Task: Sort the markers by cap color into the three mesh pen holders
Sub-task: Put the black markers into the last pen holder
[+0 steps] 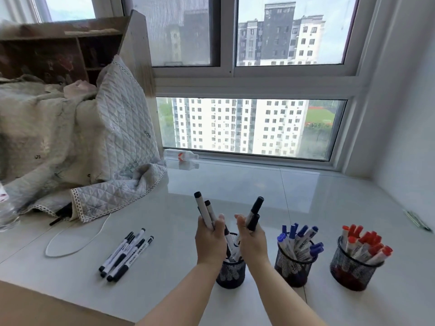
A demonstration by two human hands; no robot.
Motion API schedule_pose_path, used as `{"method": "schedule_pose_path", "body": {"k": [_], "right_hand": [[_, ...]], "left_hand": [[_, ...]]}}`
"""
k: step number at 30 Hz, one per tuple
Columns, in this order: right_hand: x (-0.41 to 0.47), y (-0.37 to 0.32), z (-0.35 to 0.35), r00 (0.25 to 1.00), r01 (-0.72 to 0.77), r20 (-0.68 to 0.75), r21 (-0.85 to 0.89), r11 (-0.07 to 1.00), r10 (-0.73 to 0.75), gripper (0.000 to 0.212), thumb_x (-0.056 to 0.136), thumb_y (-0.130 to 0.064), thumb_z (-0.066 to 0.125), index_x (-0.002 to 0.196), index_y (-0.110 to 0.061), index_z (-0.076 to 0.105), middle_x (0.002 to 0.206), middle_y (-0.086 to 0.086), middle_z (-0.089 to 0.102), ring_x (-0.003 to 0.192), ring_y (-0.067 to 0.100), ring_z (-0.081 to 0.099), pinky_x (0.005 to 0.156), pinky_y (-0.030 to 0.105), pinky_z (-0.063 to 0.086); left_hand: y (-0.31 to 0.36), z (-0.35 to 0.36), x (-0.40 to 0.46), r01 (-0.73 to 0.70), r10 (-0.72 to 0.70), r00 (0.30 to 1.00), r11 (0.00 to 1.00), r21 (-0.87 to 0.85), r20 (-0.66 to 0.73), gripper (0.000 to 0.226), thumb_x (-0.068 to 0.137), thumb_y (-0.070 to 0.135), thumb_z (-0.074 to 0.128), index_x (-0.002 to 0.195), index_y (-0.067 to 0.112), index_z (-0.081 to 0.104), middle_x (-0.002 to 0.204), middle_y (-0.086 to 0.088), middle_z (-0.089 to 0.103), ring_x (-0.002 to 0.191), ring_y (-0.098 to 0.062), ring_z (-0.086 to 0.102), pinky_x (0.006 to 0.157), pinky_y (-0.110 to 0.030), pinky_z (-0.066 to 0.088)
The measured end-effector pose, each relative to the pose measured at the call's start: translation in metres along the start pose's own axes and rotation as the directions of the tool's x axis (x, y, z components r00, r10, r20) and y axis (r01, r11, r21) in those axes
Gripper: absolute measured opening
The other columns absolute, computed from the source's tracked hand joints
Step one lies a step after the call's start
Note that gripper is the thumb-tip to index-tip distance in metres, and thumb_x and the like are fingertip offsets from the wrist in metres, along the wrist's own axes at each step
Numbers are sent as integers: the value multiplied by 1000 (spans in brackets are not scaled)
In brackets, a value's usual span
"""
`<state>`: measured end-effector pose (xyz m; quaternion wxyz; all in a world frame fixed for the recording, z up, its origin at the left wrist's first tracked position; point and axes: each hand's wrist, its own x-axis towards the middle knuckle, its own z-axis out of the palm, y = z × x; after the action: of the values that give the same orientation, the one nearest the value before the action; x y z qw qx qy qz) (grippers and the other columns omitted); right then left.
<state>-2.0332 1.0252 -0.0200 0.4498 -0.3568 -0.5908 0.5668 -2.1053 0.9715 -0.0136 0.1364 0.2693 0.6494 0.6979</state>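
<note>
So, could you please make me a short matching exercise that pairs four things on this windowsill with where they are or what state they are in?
Things:
1. loose black-capped markers
2. red-capped markers
3. blue-capped markers
4. plastic bottle

Places or states:
A. standing in the middle mesh holder
B. lying on its side by the window frame
C. lying flat on the sill, left of the hands
D. standing in the rightmost mesh holder

Pairs: 1-C, 2-D, 3-A, 4-B
</note>
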Motion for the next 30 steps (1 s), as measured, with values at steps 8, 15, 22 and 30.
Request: {"method": "schedule_pose_path", "body": {"k": [8,15,22,30], "right_hand": [[1,13,-12,1000,26,-9,-218,976,-28,22,84,-12,61,70,-27,53,90,5,58,70,12,56,60,18,40],[-5,7,-17,973,210,5,-420,883,-229,55,83,-14,63,126,-36,36,75,-1,59,62,17,59,53,29,48],[-5,12,-16,947,317,169,-638,702,-274,19,90,-23,56,108,-18,61,99,-4,64,86,15,58,70,21,39],[-8,15,-17,975,222,133,-533,816,-178,19,96,-20,44,94,-12,61,90,-2,56,78,15,54,66,22,40]], "left_hand": [[-23,5,-11,23,-27,998,998,66,60,14,90,29,56,81,21,49,91,-21,54,97,-42,54,80,-45,48],[-16,5,-17,-39,37,999,991,126,15,13,90,28,55,79,32,48,86,8,49,101,-28,51,88,-43,45],[-17,3,-15,-59,60,998,977,203,-1,29,90,37,51,89,9,53,80,-1,52,91,-29,53,83,-45,45],[-34,8,-21,-124,125,992,931,344,21,10,89,23,56,90,14,60,106,-5,50,110,-24,36,94,-28,31]]}}
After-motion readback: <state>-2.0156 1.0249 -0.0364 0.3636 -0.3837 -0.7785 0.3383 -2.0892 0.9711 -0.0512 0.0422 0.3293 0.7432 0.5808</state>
